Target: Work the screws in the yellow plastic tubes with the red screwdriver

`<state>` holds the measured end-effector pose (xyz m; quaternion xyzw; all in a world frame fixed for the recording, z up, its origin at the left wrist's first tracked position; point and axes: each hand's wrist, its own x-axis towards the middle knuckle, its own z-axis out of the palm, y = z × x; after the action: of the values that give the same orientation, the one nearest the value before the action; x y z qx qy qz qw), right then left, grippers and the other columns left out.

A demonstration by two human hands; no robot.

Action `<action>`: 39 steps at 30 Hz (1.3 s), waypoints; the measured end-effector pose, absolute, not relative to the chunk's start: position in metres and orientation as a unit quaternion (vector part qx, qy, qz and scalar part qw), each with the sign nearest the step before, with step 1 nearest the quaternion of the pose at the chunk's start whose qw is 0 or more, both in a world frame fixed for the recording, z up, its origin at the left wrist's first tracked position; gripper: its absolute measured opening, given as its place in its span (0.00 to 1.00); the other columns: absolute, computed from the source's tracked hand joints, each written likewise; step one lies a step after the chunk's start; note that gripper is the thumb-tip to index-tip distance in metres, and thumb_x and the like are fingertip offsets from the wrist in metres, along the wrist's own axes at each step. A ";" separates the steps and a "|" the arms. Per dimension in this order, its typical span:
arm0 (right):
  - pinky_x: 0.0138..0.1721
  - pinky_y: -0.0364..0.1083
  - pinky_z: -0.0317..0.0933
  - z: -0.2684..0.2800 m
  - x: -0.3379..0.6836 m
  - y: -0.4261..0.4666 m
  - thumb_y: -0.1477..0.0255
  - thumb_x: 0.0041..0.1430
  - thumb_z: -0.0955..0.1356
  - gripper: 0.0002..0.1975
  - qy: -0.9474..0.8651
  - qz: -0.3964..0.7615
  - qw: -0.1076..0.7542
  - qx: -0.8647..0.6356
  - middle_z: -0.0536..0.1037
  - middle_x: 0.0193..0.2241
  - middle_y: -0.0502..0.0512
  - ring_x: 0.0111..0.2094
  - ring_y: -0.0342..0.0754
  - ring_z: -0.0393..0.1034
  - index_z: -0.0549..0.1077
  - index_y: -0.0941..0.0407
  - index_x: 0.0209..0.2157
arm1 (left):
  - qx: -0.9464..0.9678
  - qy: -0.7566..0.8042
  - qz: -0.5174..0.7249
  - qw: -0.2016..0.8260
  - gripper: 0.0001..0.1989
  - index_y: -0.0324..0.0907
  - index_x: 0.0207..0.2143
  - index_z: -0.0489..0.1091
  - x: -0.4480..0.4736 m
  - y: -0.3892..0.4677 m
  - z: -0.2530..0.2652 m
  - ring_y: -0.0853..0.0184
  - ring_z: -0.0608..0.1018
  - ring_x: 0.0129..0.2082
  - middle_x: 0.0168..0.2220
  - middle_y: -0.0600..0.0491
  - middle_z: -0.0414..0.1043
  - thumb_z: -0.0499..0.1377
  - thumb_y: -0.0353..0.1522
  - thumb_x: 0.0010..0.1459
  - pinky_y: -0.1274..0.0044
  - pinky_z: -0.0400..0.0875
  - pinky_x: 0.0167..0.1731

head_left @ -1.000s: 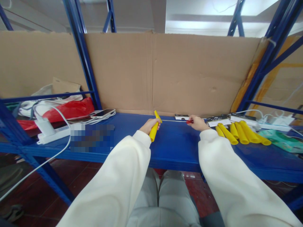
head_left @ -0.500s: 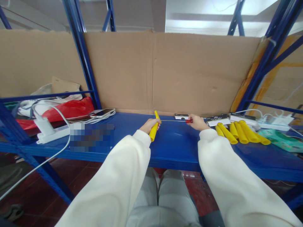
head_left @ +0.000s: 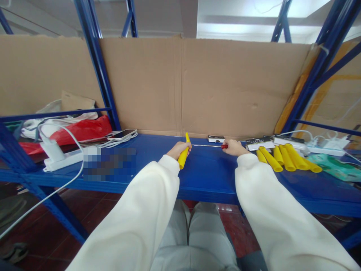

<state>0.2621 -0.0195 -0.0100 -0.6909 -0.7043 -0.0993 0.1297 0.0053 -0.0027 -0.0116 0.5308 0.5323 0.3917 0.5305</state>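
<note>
My left hand [head_left: 178, 150] is closed around the middle of a yellow tapered tube [head_left: 183, 158], which is tilted with its narrow end up and away. In my right hand [head_left: 233, 147] I grip the red handle of a screwdriver [head_left: 208, 145]. Its long thin shaft runs level to the left and reaches the yellow tube beside my left fingers. Whether the tip sits inside the tube or only touches it, I cannot tell. Most of the handle is hidden by my right fingers. Several more yellow tubes [head_left: 288, 158] lie to the right of my right hand.
Black-and-white boxes [head_left: 260, 143] and a green packet [head_left: 341, 167] lie at the right on the blue shelf [head_left: 208, 177]. A small box [head_left: 216, 139] rests against the cardboard [head_left: 225, 86]. At the left are a power strip [head_left: 63, 160], a phone [head_left: 125, 134] and a red bag [head_left: 84, 130].
My right hand with the screwdriver has shifted slightly left, and its fingers have turned on the handle. My left hand and the yellow tube are almost still.
</note>
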 end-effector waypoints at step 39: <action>0.48 0.55 0.61 -0.003 0.254 -0.027 0.73 0.51 0.67 0.07 -0.694 -0.083 0.089 -0.710 0.82 0.38 0.57 0.45 0.58 0.75 0.76 0.53 0.33 | 0.551 0.529 0.407 0.501 0.13 0.40 0.15 0.64 0.006 0.001 -0.017 0.74 0.63 0.11 0.12 0.57 0.62 0.58 0.22 0.48 0.82 0.57 0.13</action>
<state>0.2542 -0.0268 -0.0030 -0.7100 -0.6936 -0.0829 0.0887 0.0056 0.0012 -0.0173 0.5510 0.5286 0.4072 0.5012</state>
